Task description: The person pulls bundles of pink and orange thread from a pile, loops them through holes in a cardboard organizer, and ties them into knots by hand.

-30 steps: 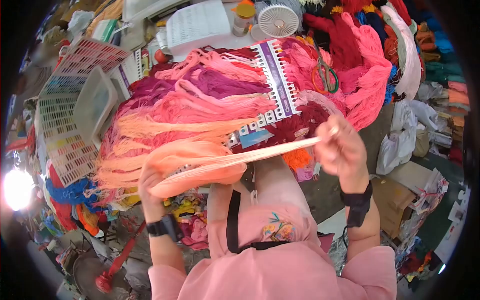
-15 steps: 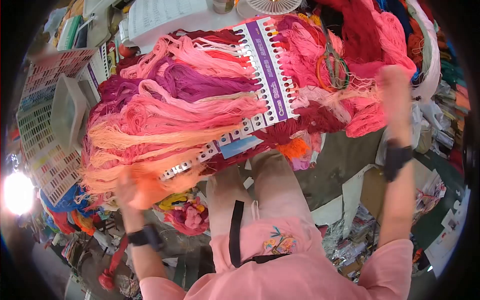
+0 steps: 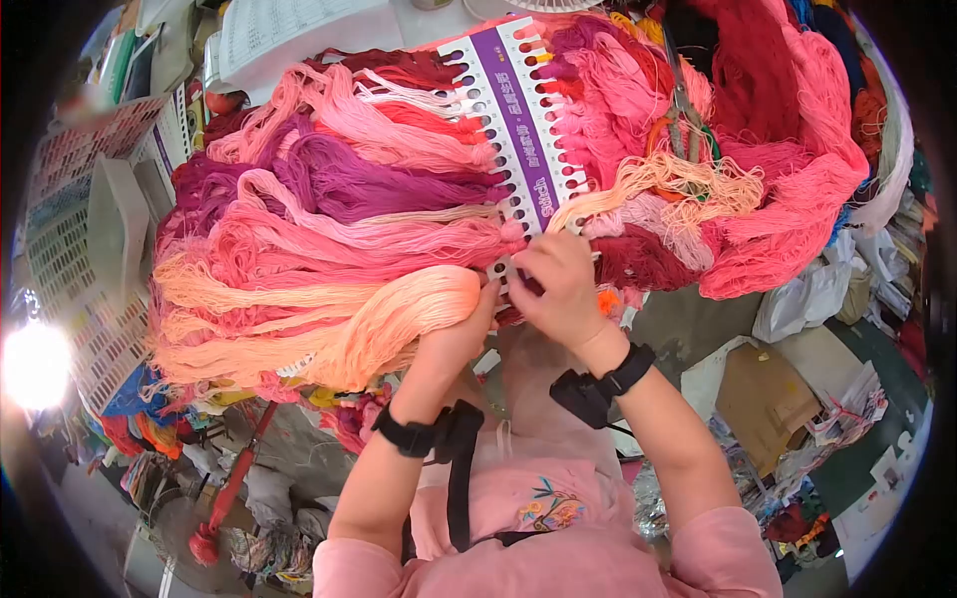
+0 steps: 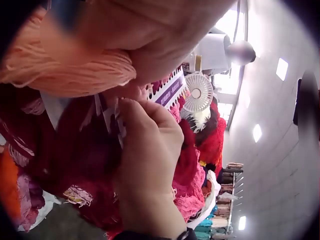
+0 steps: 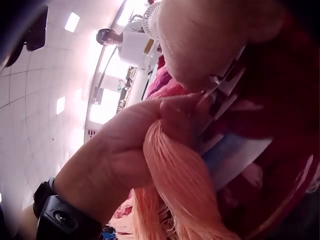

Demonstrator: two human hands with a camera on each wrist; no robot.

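A peach skein lies in a thick loop on the pile, its near end gripped by my left hand. In the right wrist view, my left hand has its fingers curled at the skein and the card's edge. My right hand pinches the lower edge of the white-and-purple punched card, close to the left fingertips; its fingertips are partly hidden. Peach strands extend from beside the right hand across the pink yarn. The left wrist view shows the right hand's thumb and index finger together.
Pink and purple skeins hang from the card's left holes, more pink yarn on the right. Scissors lie among them. Colour charts and a paper booklet sit at the far left.
My right hand has come back left from the far right to the card. My left hand has moved right with the peach skein. The peach strands now rest across the right-hand yarn.
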